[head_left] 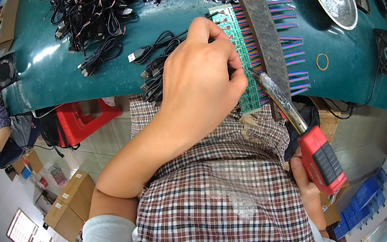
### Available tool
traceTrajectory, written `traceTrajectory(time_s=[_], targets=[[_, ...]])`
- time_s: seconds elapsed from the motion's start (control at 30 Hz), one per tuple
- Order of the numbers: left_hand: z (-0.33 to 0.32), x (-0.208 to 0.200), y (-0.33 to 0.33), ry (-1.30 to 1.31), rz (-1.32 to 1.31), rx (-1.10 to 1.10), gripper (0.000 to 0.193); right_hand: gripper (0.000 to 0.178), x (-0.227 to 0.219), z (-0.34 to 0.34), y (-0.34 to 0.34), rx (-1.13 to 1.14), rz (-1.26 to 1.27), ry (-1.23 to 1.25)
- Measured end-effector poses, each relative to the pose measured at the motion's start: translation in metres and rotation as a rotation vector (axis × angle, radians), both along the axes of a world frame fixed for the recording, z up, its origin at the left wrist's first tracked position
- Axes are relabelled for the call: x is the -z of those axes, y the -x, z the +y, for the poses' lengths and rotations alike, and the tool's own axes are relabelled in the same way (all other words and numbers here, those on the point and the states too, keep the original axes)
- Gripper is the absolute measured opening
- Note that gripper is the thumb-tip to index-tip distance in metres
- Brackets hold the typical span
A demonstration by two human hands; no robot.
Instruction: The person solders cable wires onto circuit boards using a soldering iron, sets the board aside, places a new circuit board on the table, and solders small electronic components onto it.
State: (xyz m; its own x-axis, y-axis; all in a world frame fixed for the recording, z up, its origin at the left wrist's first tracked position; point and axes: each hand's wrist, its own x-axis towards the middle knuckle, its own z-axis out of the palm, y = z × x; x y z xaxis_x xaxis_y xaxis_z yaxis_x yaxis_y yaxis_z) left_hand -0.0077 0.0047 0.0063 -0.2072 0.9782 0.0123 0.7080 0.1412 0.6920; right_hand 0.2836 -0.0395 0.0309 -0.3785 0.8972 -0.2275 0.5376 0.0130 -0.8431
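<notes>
Cables [154, 74] L of the fingers. L hand [198, 70]: fingers bent, nearly closed over the PCB [235, 32]; can't tell if anything's pinched. PCB's right at those fingertips, bar [263, 35] just R w/ wires [292, 46] poking out beyond. Iron [313, 145], tip near L fingertips; R hand [301, 175] wrapped round it, partly hidden. Prob. mid-solder; next move needs steady tip, fingers off heat.
</notes>
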Motion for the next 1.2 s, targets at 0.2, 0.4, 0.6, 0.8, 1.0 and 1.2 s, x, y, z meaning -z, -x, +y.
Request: traceTrajectory(time_s=[0.2, 0.4, 0.6, 0.8, 1.0, 1.2], targets=[[0.002, -0.002, 0.001, 0.021, -0.02, 0.014, 0.011, 0.02, 0.0, 0.0, 0.005, 0.02, 0.011, -0.015], [0.003, -0.001, 0.001, 0.032, -0.01, 0.016, 0.012, 0.018, 0.004, 0.005, 0.008, -0.004, 0.061, -0.044], [0.004, -0.001, 0.001, 0.035, -0.015, 0.02, 0.012, 0.019, 0.002, -0.002, 0.0, -0.001, 0.005, 0.017], [0.003, -0.001, 0.001, 0.031, -0.018, 0.018, 0.012, 0.022, 0.003, -0.007, -0.007, 0.032, -0.039, -0.051], [0.001, 0.002, 0.001, 0.002, -0.021, 0.024, 0.012, 0.023, -0.001, -0.007, -0.005, 0.045, -0.08, -0.083], [-0.007, -0.001, 0.0, -0.117, 0.091, 0.024, 0.013, 0.022, -0.002, -0.013, -0.009, 0.101, -0.113, 0.022]])
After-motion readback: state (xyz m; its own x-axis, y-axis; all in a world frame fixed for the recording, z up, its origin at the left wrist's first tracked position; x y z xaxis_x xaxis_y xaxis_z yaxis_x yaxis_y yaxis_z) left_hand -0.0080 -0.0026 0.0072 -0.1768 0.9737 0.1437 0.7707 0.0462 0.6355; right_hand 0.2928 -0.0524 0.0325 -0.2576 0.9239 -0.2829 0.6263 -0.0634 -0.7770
